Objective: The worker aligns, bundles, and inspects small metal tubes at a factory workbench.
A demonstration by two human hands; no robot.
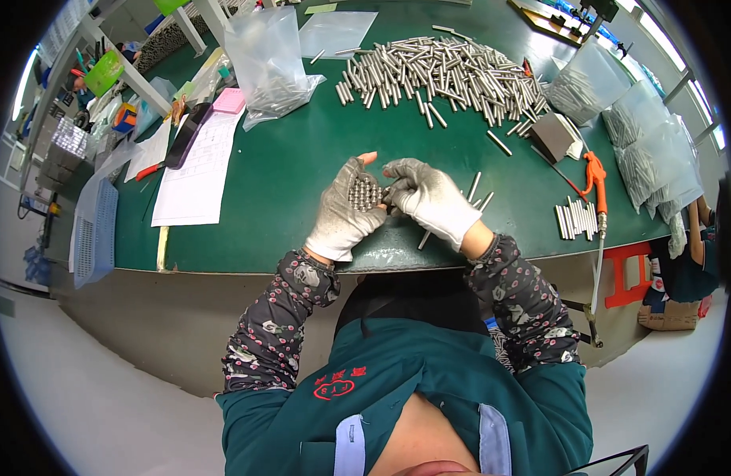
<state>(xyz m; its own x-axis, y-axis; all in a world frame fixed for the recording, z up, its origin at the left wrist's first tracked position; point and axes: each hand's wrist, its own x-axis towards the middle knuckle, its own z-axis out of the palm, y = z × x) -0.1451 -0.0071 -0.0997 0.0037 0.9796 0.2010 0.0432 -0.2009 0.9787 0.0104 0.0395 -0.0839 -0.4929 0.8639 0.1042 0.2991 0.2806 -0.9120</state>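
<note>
My left hand (343, 208), in a grey-and-white work glove, is closed around a bundle of metal pins (365, 193), their round ends facing up. Close against the bundle's right side is my right hand (430, 198), gloved alike, its fingers bent together; whether a pin is between them is hidden. Several loose pins (474, 187) lie on the green table (294, 159) around and partly under my right hand. Beyond both hands spreads a large heap of the same pins (449, 71).
An orange air gun (595, 182) with a hose lies at the right, beside a short row of pins (575, 220) and grey blocks (553, 136). Filled plastic bags (651, 151) line the right edge; another bag (270, 71) stands at the back. Papers (197, 174) and a blue basket (96, 230) are left.
</note>
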